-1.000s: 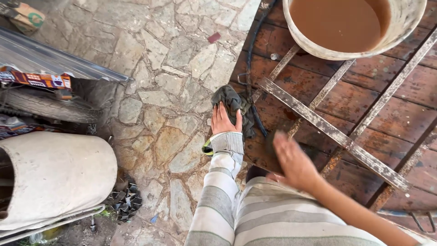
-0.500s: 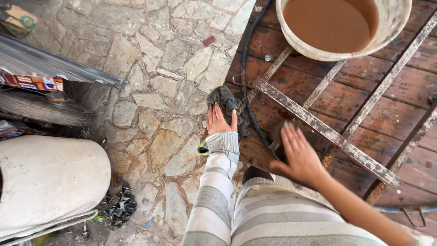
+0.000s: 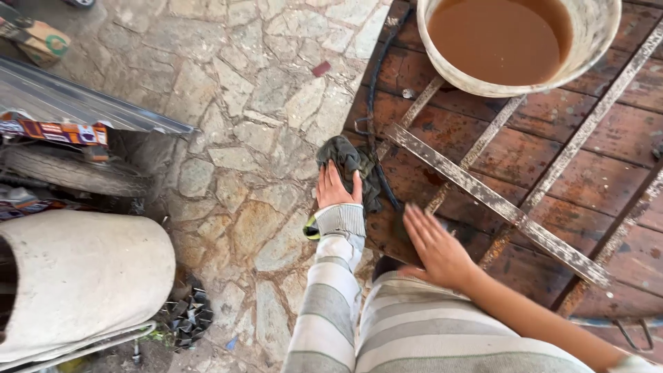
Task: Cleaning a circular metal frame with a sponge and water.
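— Start at your left. What lies there?

— A pale, rounded concrete drum (image 3: 76,276) sits low on your left, with a worn tyre (image 3: 69,169) and a grey metal sheet (image 3: 83,103) above it. Between those and you runs the stone paving (image 3: 235,138).

— And your left hand?

— Your left hand (image 3: 338,188), in a striped sleeve (image 3: 324,297), presses flat on a dark rag (image 3: 352,162). The fingers lie fairly close together on top of the cloth, not curled around it. The rag rests at the left edge of the rusty metal panel (image 3: 594,145), right where it meets the paving, beside a thin dark hose (image 3: 373,97).

— Your right hand?

— Your right hand (image 3: 435,245) rests palm down on the panel, fingers spread wide, holding nothing, near the rag but not touching it. A pale cross bar (image 3: 494,200) runs just beyond its fingertips.

— Further right?

— A white tub (image 3: 601,34) of muddy brown water (image 3: 501,38) stands on the panel's far side.
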